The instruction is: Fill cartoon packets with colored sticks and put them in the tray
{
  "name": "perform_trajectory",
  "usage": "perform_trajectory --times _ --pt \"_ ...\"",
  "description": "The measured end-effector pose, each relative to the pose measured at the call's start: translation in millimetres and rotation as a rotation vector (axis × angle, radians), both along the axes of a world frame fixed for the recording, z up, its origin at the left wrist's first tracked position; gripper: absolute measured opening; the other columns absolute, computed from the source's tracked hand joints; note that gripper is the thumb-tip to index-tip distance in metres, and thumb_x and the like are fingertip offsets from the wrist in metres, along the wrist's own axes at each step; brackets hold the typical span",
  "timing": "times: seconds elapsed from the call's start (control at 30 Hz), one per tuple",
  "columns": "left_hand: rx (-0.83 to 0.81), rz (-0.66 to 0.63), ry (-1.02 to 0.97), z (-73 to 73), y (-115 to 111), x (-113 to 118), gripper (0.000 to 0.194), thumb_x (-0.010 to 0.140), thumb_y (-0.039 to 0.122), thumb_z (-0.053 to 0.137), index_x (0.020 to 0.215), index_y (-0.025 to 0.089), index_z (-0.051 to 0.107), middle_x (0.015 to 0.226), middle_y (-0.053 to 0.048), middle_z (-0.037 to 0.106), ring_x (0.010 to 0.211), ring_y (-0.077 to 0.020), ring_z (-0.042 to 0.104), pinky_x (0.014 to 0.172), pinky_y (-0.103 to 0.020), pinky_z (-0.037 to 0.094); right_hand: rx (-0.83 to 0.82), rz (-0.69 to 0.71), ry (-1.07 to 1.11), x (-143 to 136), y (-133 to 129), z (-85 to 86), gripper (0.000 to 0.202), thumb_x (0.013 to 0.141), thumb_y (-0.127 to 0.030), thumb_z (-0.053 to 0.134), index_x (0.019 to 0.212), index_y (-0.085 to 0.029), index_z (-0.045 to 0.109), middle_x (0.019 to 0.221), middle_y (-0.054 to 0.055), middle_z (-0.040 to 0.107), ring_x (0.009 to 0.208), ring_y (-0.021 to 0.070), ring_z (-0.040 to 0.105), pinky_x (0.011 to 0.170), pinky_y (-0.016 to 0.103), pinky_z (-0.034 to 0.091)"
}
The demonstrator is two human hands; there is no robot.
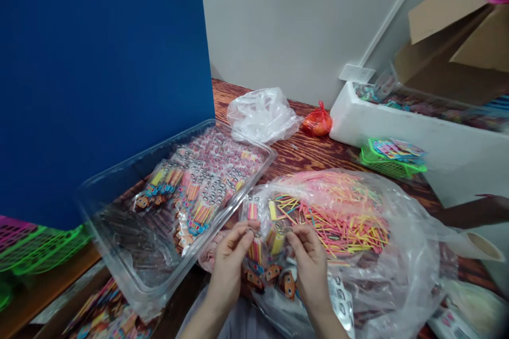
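My left hand (234, 255) pinches the top edge of a clear packet (255, 250) holding pink and yellow sticks. With thumb and fingertips together, my right hand (309, 255) grips the top of a neighbouring packet (277, 243) with yellow sticks. Brown cartoon faces (273, 273) show at the lower ends of the packets. Behind them, a large clear bag (413, 243) lies spread out, with many loose pink and yellow sticks (345, 222) in it. To the left, a clear plastic tray (131, 288) contains many similar packets (202, 190). Silver blister-like pieces (341, 304) lie by my right wrist.
A blue panel (103, 74) stands behind the tray. Farther back are a crumpled clear bag (264, 114), a red bag (318, 121) and a green basket (392, 161). A white foam box (417, 137) and cardboard box (441, 58) stand right, above a cardboard tube (479, 246).
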State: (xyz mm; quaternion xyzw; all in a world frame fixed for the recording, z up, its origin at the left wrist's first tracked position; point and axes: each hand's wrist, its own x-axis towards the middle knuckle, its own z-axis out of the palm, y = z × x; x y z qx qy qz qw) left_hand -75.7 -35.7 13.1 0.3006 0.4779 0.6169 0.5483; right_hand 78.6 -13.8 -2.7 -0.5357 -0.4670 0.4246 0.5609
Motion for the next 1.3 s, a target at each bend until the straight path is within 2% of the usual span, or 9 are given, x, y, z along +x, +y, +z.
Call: perform_trajectory --times 0.13,0.3,0.57,0.7,0.83,0.93,1.03,1.17,1.3 --pt "0.009 -0.116 -0.067 0.7 -1.6 0.9 0.017 0.08 0.035 0.069 0.079 0.018 0.072 0.126 -0.008 0.062 0.116 -0.0256 0.056 0.095 -0.033 0.046 0.002 0.082 -0.05 -5.3 -7.6 5.8 0.015 0.086 -0.035 0.063 0.081 -0.021 0.062 0.077 0.0 0.061 0.073 0.016 0.056 0.067 0.025 0.044" --pt "-0.019 -0.094 0.075 -3.3 -0.3 1.1 0.02 0.083 0.037 0.066 0.087 0.019 0.073 0.087 -0.003 0.07 0.085 -0.018 0.062 0.079 -0.026 0.049 -0.095 0.347 -0.083 -2.3 3.8 17.0 0.026 0.09 -0.041 0.056 0.078 -0.02 0.065 0.075 0.001 0.062 0.073 0.0173 0.057 0.066 0.026 0.045" --pt "0.08 -0.005 0.283 -7.5 17.3 1.2 0.019 0.084 0.035 0.062 0.082 0.017 0.068 0.083 -0.002 0.065 0.082 -0.0173 0.059 0.076 -0.024 0.047 -0.354 0.231 -0.077 6.5 105.0 -33.7 0.031 0.068 -0.03 0.065 0.097 -0.022 0.059 0.077 -0.002 0.062 0.048 0.0113 0.049 0.041 0.022 0.034" --pt "0.111 0.019 0.394 -27.6 42.7 8.2 0.02 0.089 0.034 0.055 0.086 0.017 0.065 0.083 -0.002 0.062 0.082 -0.0171 0.057 0.077 -0.025 0.046 -0.391 0.272 -0.071 0.7 118.1 -48.9 0.038 0.058 -0.025 0.064 0.094 -0.02 0.058 0.061 -0.008 0.053 0.041 0.0088 0.042 0.039 0.02 0.03" --pt "0.034 0.103 0.478 -48.3 66.7 12.4 0.024 0.09 0.037 0.051 0.083 0.017 0.063 0.076 0.0 0.06 0.074 -0.0165 0.055 0.072 -0.026 0.044 -0.452 0.317 -0.107 6.7 113.1 -51.0 0.022 0.056 -0.027 0.062 0.076 -0.018 0.06 0.045 -0.01 0.043 0.037 0.0083 0.035 0.038 0.021 0.024" --pt "-0.003 0.127 0.488 -57.2 76.4 11.3 0.024 0.087 0.038 0.053 0.084 0.017 0.065 0.079 -0.002 0.064 0.079 -0.0187 0.058 0.078 -0.03 0.045 -0.426 0.31 -0.153 18.7 105.6 -32.8 0.012 0.056 -0.028 0.065 0.062 -0.019 0.059 0.046 -0.007 0.046 0.042 0.0094 0.038 0.042 0.022 0.026" --pt "-0.01 0.107 0.454 -59.3 77.4 8.0 0.025 0.081 0.035 0.059 0.095 0.017 0.068 0.095 -0.005 0.069 0.092 -0.0221 0.062 0.087 -0.033 0.045 -0.314 0.321 -0.188 35.2 94.3 5.7 0.014 0.058 -0.026 0.07 0.058 -0.018 0.058 0.06 -0.003 0.055 0.058 0.0115 0.046 0.052 0.022 0.034" --pt "-0.022 -0.001 0.314 -54.8 71.6 4.1 0.031 0.076 0.032 0.063 0.103 0.017 0.068 0.098 -0.005 0.07 0.089 -0.0207 0.063 0.085 -0.033 0.047 -0.279 0.549 -0.144 57.1 80.8 54.4 0.021 0.072 -0.038 0.071 0.073 -0.019 0.062 0.063 -0.004 0.053 0.052 0.0094 0.039 0.049 0.023 0.03" --pt "0.023 0.002 0.187 -47.5 68.2 4.2 0.043 0.072 0.026 0.066 0.115 0.02 0.063 0.104 -0.004 0.067 0.095 -0.0192 0.061 0.087 -0.031 0.047 -0.242 0.556 -0.176 62.8 71.6 70.9 0.026 0.072 -0.041 0.074 0.068 -0.019 0.06 0.059 -0.004 0.049 0.053 0.0096 0.04 0.05 0.022 0.031"
